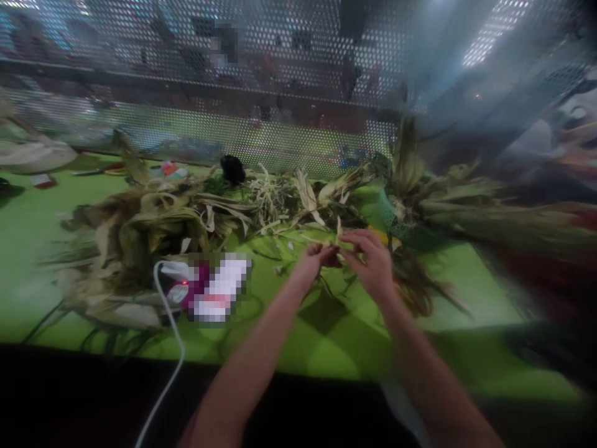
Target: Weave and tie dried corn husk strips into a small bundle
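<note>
Both forearms reach forward over the green table [326, 348]. The left hand [313, 264] and right hand [370, 261] meet, fingers pinched on a pale, fibrous corn husk strip [342, 244], apparently dry. Beyond lies a heap of papery husks [153, 224], then a perforated metal screen [298, 130].

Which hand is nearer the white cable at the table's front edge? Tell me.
Left. The left hand is right of the white cable, with a blurred patch between them. The right hand is farther right, beyond the left hand, both gripping a green husk strip.
</note>
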Demonstrator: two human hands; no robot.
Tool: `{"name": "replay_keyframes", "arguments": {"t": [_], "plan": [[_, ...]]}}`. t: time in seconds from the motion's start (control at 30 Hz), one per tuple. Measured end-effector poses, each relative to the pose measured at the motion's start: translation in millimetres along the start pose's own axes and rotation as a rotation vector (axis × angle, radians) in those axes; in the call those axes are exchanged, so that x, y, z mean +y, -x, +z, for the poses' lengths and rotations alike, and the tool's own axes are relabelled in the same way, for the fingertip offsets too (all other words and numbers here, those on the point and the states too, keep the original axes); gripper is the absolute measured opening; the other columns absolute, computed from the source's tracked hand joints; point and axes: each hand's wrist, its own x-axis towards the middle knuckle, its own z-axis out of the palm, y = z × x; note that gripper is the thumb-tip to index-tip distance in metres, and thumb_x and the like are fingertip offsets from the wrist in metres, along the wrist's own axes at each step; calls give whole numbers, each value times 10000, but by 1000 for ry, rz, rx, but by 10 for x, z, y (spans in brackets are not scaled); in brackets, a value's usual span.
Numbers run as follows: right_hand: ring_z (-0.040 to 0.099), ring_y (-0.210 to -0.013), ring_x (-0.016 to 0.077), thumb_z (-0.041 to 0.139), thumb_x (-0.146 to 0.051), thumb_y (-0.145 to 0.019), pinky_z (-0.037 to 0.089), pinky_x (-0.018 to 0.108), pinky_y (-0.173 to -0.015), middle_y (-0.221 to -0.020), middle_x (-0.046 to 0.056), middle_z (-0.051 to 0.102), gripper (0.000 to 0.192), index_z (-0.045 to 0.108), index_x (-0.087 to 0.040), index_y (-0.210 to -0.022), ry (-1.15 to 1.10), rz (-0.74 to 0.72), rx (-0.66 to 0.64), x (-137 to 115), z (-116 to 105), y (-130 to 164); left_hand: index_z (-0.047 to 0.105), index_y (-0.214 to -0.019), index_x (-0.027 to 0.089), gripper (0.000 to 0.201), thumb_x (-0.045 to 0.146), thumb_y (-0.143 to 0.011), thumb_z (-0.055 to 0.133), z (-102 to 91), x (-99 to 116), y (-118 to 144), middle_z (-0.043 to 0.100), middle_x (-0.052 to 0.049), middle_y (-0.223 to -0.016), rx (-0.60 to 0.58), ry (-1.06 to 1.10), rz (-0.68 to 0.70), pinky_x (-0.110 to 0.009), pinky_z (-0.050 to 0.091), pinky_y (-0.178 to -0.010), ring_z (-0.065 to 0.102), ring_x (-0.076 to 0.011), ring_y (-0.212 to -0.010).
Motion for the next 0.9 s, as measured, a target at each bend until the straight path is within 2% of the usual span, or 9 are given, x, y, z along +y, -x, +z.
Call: {"name": "replay_keyframes", "arguments": {"t": [0.07, 0.1, 0.17, 0.27, 0.43, 0.6, 0.77, 0.9], "plan": [[604, -903, 197, 643, -262, -866, 492, 305, -700, -1005, 66, 649, 120, 698, -232, -967, -3, 20, 68, -24, 2, 5, 657, -807, 128, 309, 361, -656, 793, -7, 32, -6, 683, -29, -697, 89, 180, -6, -233, 489, -644, 642, -117, -634], [600, -844, 188, 647, -268, -863, 480, 296, -672, -942, 56, 655, 86, 695, -225, -920, 5, 41, 56, -23, 17, 12, 661, -820, 131, 313, 354, -651, 801, -8, 49, -6, 692, -31, -718, 114, 246, -8, -224, 488, -654, 651, -115, -659], [583, -744, 172, 650, -293, -861, 453, 285, -630, -855, 42, 660, 89, 690, -213, -862, 29, 112, -46, 1, 80, 36, 661, -832, 139, 308, 338, -649, 809, -2, 77, -1, 699, -27, -739, 140, 341, -16, -218, 491, -676, 656, -111, -691], [589, -724, 182, 644, -352, -859, 425, 288, -621, -846, 50, 683, 162, 695, -199, -869, 84, 227, -202, 72, 231, 92, 659, -833, 145, 328, 337, -626, 825, 23, 96, 15, 689, -15, -726, 158, 384, -32, -227, 498, -689, 651, -113, -692], [578, -656, 180, 607, -352, -857, 386, 280, -586, -748, 38, 681, 184, 676, -196, -788, 21, 315, -219, 172, 427, 185, 674, -841, 150, 388, 441, -625, 813, 20, 78, 20, 675, -12, -723, 159, 231, 3, -232, 481, -650, 621, -105, -648], [542, -641, 165, 593, -346, -835, 366, 271, -579, -693, 10, 635, 185, 627, -195, -734, -75, 398, -205, 199, 461, 208, 702, -858, 149, 387, 476, -663, 772, -16, 72, 7, 673, -21, -709, 205, 54, 76, -236, 460, -657, 602, -114, -668], [541, -686, 164, 627, -425, -784, 392, 280, -638, -763, 10, 640, 244, 616, -187, -833, -243, 492, -212, 229, 529, 205, 691, -818, 149, 373, 455, -630, 794, 28, 79, 22, 671, -20, -737, 192, 96, 74, -251, 468, -687, 598, -120, -682], [467, -603, 142, 617, -407, -737, 356, 271, -586, -633, -18, 545, 223, 553, -200, -686, -324, 541, -253, 248, 567, 215, 702, -805, 145, 379, 493, -667, 757, 3, 90, 18, 657, -27, -697, 239, -17, 71, -233, 416, -587, 550, -106, -610]]}}
